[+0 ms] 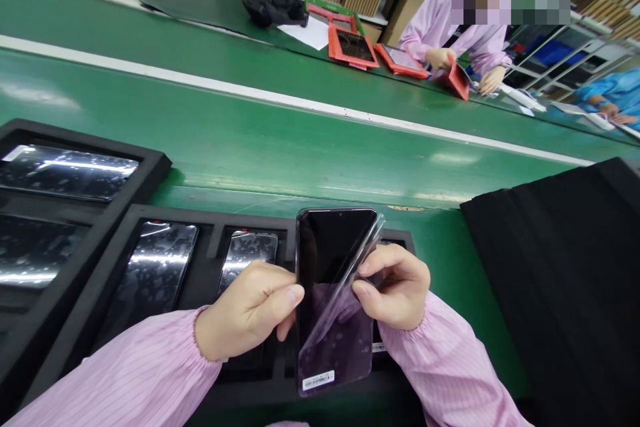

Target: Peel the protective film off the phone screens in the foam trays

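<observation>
A smartphone with a dark screen is held upright in front of me. My left hand grips its left edge, thumb at the front and the other fingers curled behind. A clear protective film is partly lifted off the screen, folded back diagonally from the upper right. My right hand pinches the lifted edge of this film between thumb and forefinger. The film's lower part still lies over the screen, with a white barcode label near the bottom. Below the phone is a black foam tray with film-covered phones in its slots.
Another black tray with phones overlaps at the left. A black foam panel stands at the right. Beyond the green bench, a co-worker in a pink sleeve handles a red-edged item; more red-framed pieces lie nearby.
</observation>
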`<state>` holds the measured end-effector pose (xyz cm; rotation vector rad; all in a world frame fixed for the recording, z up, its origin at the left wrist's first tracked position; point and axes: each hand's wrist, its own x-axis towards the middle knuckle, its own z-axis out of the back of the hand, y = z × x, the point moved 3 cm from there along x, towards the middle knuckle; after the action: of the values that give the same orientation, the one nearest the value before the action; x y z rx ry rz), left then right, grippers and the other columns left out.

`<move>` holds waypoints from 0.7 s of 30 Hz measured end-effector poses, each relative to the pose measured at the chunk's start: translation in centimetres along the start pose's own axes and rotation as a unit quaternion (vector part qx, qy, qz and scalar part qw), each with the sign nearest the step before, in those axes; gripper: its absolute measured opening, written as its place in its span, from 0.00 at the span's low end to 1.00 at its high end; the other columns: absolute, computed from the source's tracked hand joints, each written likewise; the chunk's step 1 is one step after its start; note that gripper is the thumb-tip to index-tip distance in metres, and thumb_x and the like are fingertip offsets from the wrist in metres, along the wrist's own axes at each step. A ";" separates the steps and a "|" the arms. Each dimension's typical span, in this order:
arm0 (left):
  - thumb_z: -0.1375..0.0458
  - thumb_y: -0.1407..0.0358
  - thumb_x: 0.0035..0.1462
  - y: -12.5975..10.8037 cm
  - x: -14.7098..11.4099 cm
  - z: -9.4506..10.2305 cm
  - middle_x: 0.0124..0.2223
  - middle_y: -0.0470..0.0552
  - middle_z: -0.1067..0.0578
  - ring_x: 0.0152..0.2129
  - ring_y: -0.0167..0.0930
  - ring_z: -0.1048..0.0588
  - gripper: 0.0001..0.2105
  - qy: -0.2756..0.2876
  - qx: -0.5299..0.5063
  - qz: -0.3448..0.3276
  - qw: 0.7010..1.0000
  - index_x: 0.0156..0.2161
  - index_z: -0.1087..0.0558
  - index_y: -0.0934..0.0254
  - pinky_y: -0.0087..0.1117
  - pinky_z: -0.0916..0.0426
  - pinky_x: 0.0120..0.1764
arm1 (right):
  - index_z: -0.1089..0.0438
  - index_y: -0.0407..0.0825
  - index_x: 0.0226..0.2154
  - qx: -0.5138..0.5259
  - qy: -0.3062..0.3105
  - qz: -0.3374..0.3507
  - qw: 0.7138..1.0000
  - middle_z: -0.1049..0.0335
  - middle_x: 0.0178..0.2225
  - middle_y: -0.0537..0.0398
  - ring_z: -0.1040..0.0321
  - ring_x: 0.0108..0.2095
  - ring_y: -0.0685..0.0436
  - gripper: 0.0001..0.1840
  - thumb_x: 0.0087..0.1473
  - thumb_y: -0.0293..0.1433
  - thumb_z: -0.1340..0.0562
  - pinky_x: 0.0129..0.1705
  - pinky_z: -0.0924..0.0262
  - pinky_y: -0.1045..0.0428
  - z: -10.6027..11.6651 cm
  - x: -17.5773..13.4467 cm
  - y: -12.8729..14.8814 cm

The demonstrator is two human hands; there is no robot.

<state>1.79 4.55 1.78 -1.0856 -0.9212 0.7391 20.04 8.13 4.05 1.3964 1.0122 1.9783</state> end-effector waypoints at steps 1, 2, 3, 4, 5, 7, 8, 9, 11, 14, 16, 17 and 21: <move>0.59 0.56 0.69 0.1 0.0 0.0 0.13 0.46 0.31 0.12 0.20 0.34 0.32 0.002 -0.009 0.014 1.000 0.14 0.36 0.66 0.20 0.40 0.22 | 0.31 0.50 0.31 -0.009 -0.007 -0.004 1.000 0.33 0.21 0.61 0.44 0.17 0.56 0.09 0.47 0.22 0.34 0.17 0.50 0.59 0.0 0.0 0.0; 0.59 0.57 0.69 0.3 0.0 -0.1 0.13 0.46 0.32 0.12 0.20 0.34 0.31 0.004 -0.020 0.030 0.999 0.14 0.37 0.66 0.20 0.40 0.22 | 0.31 0.50 0.31 -0.017 -0.016 -0.009 1.000 0.33 0.22 0.61 0.44 0.16 0.56 0.09 0.46 0.22 0.34 0.16 0.50 0.59 0.1 0.0 0.1; 0.58 0.58 0.68 0.4 0.0 -0.2 0.13 0.46 0.32 0.11 0.21 0.34 0.30 0.005 -0.031 0.046 0.998 0.14 0.37 0.66 0.21 0.39 0.21 | 0.31 0.49 0.30 -0.023 -0.024 -0.013 0.999 0.33 0.22 0.61 0.44 0.16 0.56 0.08 0.46 0.23 0.34 0.16 0.50 0.60 0.1 0.0 0.1; 0.58 0.59 0.68 0.5 0.0 -0.2 0.12 0.46 0.32 0.11 0.21 0.34 0.29 0.006 -0.041 0.059 0.997 0.14 0.37 0.65 0.21 0.39 0.21 | 0.31 0.49 0.30 -0.029 -0.031 -0.018 0.999 0.33 0.22 0.61 0.44 0.16 0.56 0.08 0.45 0.23 0.34 0.16 0.49 0.60 0.1 0.0 0.1; 0.58 0.60 0.67 0.6 0.0 -0.3 0.12 0.47 0.32 0.11 0.22 0.34 0.29 0.006 -0.049 0.071 0.996 0.14 0.38 0.65 0.21 0.39 0.22 | 0.31 0.49 0.29 -0.033 -0.035 -0.025 0.999 0.32 0.22 0.61 0.44 0.16 0.57 0.08 0.45 0.23 0.34 0.16 0.49 0.60 0.1 0.1 0.1; 0.58 0.61 0.66 0.7 0.1 -0.3 0.12 0.47 0.32 0.12 0.22 0.34 0.28 0.005 -0.058 0.085 0.995 0.14 0.38 0.64 0.22 0.38 0.22 | 0.30 0.49 0.29 -0.041 -0.038 -0.040 0.998 0.33 0.21 0.61 0.43 0.16 0.57 0.08 0.45 0.23 0.34 0.15 0.48 0.61 0.1 0.1 0.1; 0.58 0.61 0.66 0.7 0.1 -0.4 0.12 0.47 0.32 0.12 0.22 0.34 0.28 0.005 -0.062 0.089 0.994 0.14 0.38 0.64 0.22 0.38 0.22 | 0.30 0.49 0.29 -0.045 -0.039 -0.047 0.997 0.33 0.20 0.61 0.42 0.16 0.57 0.07 0.45 0.23 0.34 0.15 0.48 0.61 0.1 0.1 0.1; 0.58 0.61 0.66 0.8 0.1 -0.4 0.12 0.47 0.33 0.12 0.22 0.35 0.28 0.007 -0.065 0.093 0.994 0.14 0.38 0.64 0.22 0.39 0.22 | 0.30 0.49 0.29 -0.048 -0.040 -0.052 0.997 0.34 0.20 0.62 0.42 0.15 0.56 0.07 0.44 0.23 0.34 0.15 0.48 0.62 0.1 0.2 0.1; 0.58 0.61 0.65 0.8 0.0 -0.4 0.12 0.47 0.33 0.12 0.23 0.35 0.28 0.010 -0.073 0.101 0.992 0.14 0.38 0.64 0.23 0.39 0.22 | 0.30 0.49 0.28 -0.051 -0.043 -0.059 0.996 0.36 0.18 0.62 0.43 0.15 0.56 0.06 0.44 0.24 0.34 0.14 0.49 0.62 0.1 0.2 0.1; 0.58 0.62 0.65 0.8 0.0 -0.4 0.12 0.47 0.33 0.12 0.23 0.35 0.27 0.011 -0.074 0.107 0.991 0.14 0.38 0.64 0.23 0.39 0.22 | 0.30 0.49 0.28 -0.047 -0.042 -0.057 0.996 0.35 0.19 0.62 0.43 0.15 0.57 0.07 0.45 0.23 0.34 0.14 0.49 0.62 0.1 0.1 0.1; 0.58 0.62 0.65 0.8 -0.1 -0.4 0.12 0.47 0.33 0.12 0.22 0.35 0.27 0.008 -0.067 0.100 0.993 0.14 0.38 0.64 0.22 0.39 0.23 | 0.30 0.49 0.29 -0.040 -0.040 -0.047 0.997 0.34 0.20 0.62 0.43 0.15 0.57 0.07 0.45 0.23 0.34 0.14 0.49 0.62 0.2 0.0 0.1; 0.58 0.63 0.65 0.7 -0.1 -0.3 0.12 0.46 0.33 0.12 0.22 0.35 0.27 0.007 -0.061 0.094 0.994 0.14 0.38 0.65 0.22 0.39 0.23 | 0.30 0.50 0.29 -0.040 -0.039 -0.040 0.998 0.33 0.21 0.61 0.43 0.15 0.57 0.08 0.45 0.23 0.34 0.15 0.49 0.61 0.2 0.0 0.2; 0.57 0.63 0.66 0.6 -0.2 -0.2 0.13 0.45 0.32 0.12 0.21 0.34 0.26 0.000 -0.038 0.056 0.998 0.15 0.39 0.65 0.21 0.40 0.23 | 0.30 0.50 0.30 -0.032 -0.022 -0.005 0.999 0.33 0.20 0.60 0.41 0.16 0.54 0.08 0.46 0.23 0.34 0.16 0.47 0.58 0.2 0.0 0.3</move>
<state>1.84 4.42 1.15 -1.2117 -0.8989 0.8019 20.24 8.04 4.29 1.3922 0.9270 1.9467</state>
